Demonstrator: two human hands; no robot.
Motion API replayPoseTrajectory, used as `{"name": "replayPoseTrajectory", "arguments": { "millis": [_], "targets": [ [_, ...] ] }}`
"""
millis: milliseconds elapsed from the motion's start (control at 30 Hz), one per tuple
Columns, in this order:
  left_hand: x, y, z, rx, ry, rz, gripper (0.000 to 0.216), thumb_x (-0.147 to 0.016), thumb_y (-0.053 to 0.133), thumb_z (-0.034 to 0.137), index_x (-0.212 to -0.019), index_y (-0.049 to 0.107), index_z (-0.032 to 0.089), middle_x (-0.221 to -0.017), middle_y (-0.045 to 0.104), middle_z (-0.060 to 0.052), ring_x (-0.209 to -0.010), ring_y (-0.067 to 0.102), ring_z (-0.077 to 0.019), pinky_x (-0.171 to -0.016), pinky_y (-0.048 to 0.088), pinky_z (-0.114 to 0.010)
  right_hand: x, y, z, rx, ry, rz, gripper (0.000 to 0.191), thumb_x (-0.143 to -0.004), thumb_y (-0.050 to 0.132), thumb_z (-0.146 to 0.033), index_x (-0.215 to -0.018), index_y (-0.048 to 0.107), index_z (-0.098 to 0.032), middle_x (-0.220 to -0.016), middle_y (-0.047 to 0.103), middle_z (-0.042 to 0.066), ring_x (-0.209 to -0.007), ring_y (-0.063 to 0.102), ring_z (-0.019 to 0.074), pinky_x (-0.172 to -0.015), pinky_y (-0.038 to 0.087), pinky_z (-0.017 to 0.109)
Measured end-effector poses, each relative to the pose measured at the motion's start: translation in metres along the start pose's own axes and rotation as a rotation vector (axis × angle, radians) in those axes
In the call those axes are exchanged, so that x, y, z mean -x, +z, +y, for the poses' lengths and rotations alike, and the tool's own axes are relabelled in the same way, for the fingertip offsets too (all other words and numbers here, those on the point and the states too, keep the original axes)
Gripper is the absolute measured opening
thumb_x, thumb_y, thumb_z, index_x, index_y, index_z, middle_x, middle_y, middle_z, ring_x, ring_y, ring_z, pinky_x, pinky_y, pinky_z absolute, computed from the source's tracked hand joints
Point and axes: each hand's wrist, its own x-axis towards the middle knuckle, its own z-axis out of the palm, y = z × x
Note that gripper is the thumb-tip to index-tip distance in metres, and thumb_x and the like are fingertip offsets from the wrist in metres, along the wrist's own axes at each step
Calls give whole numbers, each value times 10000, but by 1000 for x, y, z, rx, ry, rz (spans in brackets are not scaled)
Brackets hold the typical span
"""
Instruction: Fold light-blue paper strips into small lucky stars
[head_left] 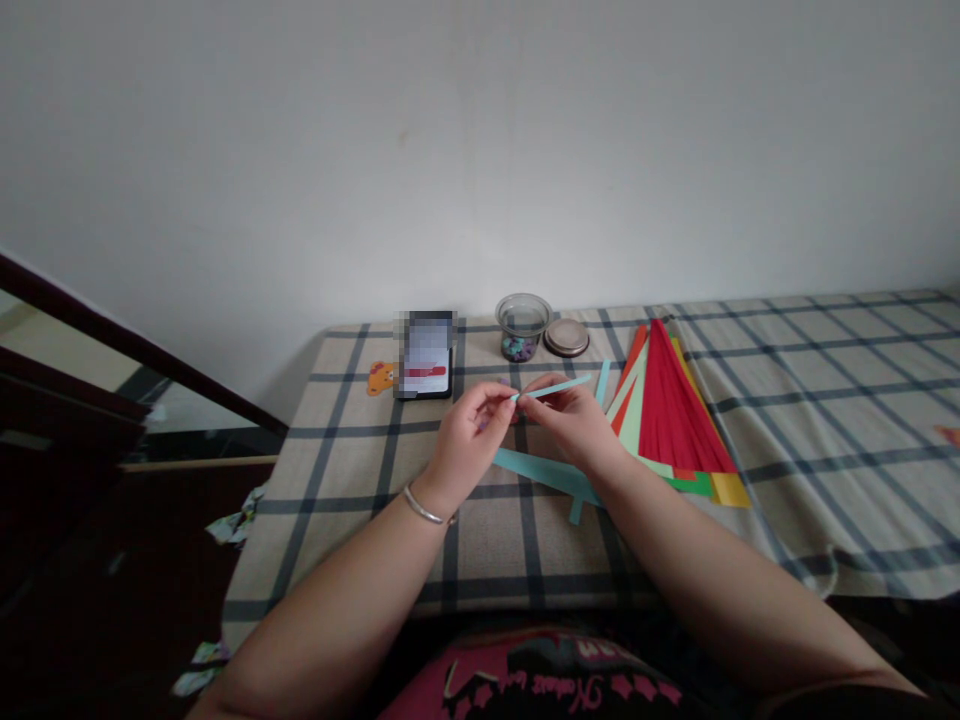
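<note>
A narrow light blue paper strip [559,387] is held between both hands above the table. My left hand [474,425] pinches its near end between thumb and fingertips. Close beside it, my right hand [564,418] grips the same strip, whose free end points up to the right. Below the hands lie more light blue paper strips [541,473], partly covered by my right forearm. Small purple bits [484,424] show behind my left fingers, too hidden to make out.
A phone [428,372] stands at the back left by an orange cartoon figure [381,378]. Behind my hands are a clear jar [523,325] holding small purple and teal pieces and its lid [567,336]. Fanned red paper strips [675,420] lie right on the checked tablecloth [817,420].
</note>
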Motion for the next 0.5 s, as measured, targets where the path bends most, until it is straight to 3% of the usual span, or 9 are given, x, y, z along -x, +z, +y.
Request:
{"name": "replayPoseTrajectory", "arguments": {
  "millis": [200,500],
  "targets": [
    [-1,1,0,-43,0,20,184,-874,572,313,-974,623,166,-904,675,-52,-759,655,-132,-730,546,-262,2,1,0,-1,-33,34,297,-650,752,-455,-712,641,-186,-665,657,-4,-623,599,128,-651,484,280],
    [-4,1,1,137,-170,11,251,-811,650,371,-930,637,151,-855,706,-51,-734,677,-148,-717,561,-277,3,0,4,-7,-66,23,287,-688,747,-455,-725,632,-195,-681,648,11,-659,612,153,-674,491,308]
  ]
}}
